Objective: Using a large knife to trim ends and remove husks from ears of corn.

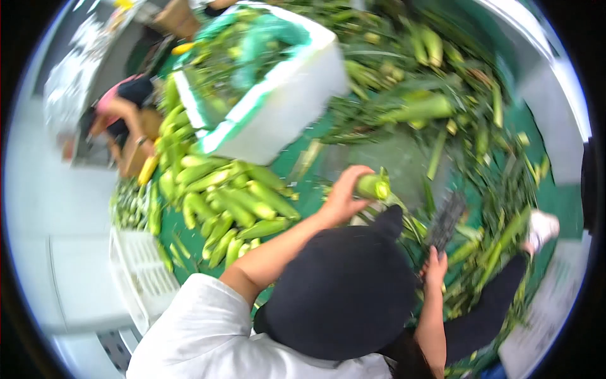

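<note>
My left hand [348,194] is wrapped around an ear of corn in its green husk [371,186], its pale cut end pointing right. In my right hand [434,267] is the handle of a cleaver [446,220] with a dark, smeared broad blade, held low over stripped leaves. The ear and the blade are apart. To the left lies a heap of trimmed corn ears [236,203] in light green husks. Loose corn leaves [407,104] and stalk pieces spread beyond and to the right of my hands. A dark cap covers part of the view below them.
A white foam box [293,94] with a green liner, full of husks, stands beyond the heap. A white plastic crate [142,275] is at the left. A co-worker [123,109] bends over at the upper left, near yellow ears. Green flooring [303,166] shows between the piles.
</note>
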A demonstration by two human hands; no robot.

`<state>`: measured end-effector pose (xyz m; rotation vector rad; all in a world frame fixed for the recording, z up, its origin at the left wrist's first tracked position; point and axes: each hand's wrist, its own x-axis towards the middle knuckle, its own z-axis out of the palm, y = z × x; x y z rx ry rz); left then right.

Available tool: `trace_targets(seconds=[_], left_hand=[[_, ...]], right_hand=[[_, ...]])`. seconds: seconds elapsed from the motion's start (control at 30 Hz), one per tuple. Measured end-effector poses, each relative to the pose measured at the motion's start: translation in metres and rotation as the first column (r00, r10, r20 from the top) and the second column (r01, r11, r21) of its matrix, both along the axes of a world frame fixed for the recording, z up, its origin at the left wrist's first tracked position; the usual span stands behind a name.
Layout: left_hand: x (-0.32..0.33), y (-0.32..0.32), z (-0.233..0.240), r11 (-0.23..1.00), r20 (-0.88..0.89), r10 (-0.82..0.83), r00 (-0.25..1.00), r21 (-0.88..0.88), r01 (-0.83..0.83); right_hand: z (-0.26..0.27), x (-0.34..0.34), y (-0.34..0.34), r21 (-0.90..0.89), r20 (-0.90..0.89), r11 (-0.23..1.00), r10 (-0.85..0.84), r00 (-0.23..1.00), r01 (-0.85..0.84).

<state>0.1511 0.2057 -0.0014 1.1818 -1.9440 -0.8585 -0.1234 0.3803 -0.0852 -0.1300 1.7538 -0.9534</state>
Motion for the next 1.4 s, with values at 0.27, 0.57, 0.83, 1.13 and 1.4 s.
trace_targets(seconds=[0.27, 0.57, 0.83, 1.13, 1.4], left_hand=[[0.146, 0.093, 0.103, 0.782, -0.625, 0.619, 0.476, 0.544, -0.304], [0.501, 0.347, 0.259, 0.299, -0.988, 0.056, -0.141, 0.151, -0.942], [0.512, 0.255, 0.116, 0.850, -0.889, 0.397, -0.227, 0.450, -0.273], [0.207, 0.134, 0.057, 0.475, -0.409, 0.745, 0.527, 0.880, 0.011], [0.235, 0.089, 0.057, 0.405, -0.265, 0.778, 0.569, 0.904, -0.133]], right_hand=[[-0.073, -0.026, 0.007, -0.067, -0.554, 0.929, 0.269, 0.788, -0.364], [0.084, -0.035, 0.056, -0.073, -0.758, 0.889, 0.245, 0.605, -0.452], [0.285, -0.057, 0.044, -0.661, -0.294, 0.732, -0.048, 0.955, -0.167], [0.469, -0.184, 0.143, -0.830, -0.518, 0.540, -0.649, 0.557, -0.143], [0.128, -0.079, 0.070, -0.475, -0.560, 0.868, -0.174, 0.810, -0.142]])
